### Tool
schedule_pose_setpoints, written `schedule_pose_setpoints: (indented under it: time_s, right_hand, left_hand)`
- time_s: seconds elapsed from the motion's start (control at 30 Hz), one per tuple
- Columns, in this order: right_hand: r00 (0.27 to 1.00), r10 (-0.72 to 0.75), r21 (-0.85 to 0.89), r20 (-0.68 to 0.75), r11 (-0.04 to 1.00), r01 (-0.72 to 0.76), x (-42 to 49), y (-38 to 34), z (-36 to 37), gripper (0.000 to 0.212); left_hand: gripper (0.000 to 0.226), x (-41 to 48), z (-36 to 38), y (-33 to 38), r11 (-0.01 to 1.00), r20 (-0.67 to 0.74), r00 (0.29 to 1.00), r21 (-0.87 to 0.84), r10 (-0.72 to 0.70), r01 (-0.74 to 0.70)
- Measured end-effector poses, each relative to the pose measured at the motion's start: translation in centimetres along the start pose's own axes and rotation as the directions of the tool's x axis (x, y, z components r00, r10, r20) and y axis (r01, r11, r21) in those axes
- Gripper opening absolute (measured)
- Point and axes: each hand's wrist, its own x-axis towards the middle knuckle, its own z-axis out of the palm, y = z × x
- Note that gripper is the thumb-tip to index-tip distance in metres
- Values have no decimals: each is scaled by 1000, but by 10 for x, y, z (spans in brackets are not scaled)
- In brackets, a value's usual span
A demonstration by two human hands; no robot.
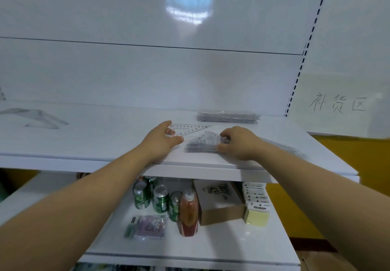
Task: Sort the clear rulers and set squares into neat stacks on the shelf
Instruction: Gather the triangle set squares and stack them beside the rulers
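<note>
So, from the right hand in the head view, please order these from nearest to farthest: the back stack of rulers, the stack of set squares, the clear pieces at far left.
1. stack of set squares: under the right hand.
2. back stack of rulers: behind it, by the back panel.
3. clear pieces at far left: across the shelf.

This looks like a shop, at a stocking spot. White metal retail shelving (211, 166) with a slotted upright (299, 74) and plain back panels fills the view. Goods of unlike kinds sit together: stacks of clear set squares (228, 116) on the upper shelf, green drink cans (160, 199), a sauce bottle (188, 213), a cardboard box (219, 205) and small packets (256, 204) below. A handwritten paper sign (337, 103) hangs at the right.
</note>
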Motion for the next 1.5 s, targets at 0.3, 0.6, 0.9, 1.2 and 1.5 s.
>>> schedule_pose_setpoints:
  time_s: [0.3,0.6,0.9,1.2,1.5]
  right_hand:
    - [997,37,266,-68,964,-18,-4,7,-5,61]
    - [948,73,240,-309,971,4,-11,20,-7,53]
    - [924,154,279,-350,959,-55,-43,73,-14,56]
    - [946,277,248,-167,941,-231,-49,119,-14,53]
    - [956,279,69,-96,960,-273,-39,128,-4,50]
  left_hand:
    - [68,6,1,-2,999,-33,999,-48,-19,17]
    - [70,9,-2,-3,989,-80,996,-141,-49,38]
    - [71,5,18,22,987,94,987,72,134,-141]
    - [66,4,41,28,959,226,958,181,174,-217]
    - [68,3,44,31,962,148,975,192,169,-196]
